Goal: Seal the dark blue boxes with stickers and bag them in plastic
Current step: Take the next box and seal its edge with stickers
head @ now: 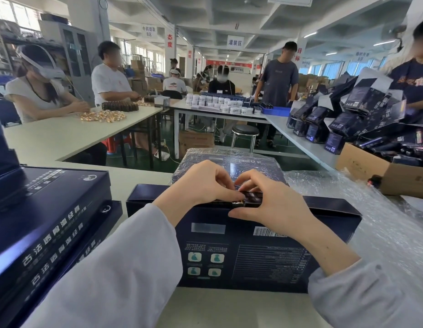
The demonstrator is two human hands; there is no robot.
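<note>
Sealing step in hand: dark blue box stands upright on worktop near me. Left hand and right hand both pinch sticker at its top edge. Next, I judge: press sticker flat over flap seam, then reach plastic at right.

The dark blue box in the near middle is smooth printed card with a soft, low sheen. The sticker on its top edge is dark and glossy. The stacked boxes at near left are shinier card with reflective lettering. Just beyond, the wrapped box lies under clear, crinkled plastic film. The bubble wrap at right is clear and bumpy. The carton at right is matt brown cardboard. The table is white and smooth. The far stool has shiny metal legs and a black padded seat. The sleeves are pale cloth.
</note>
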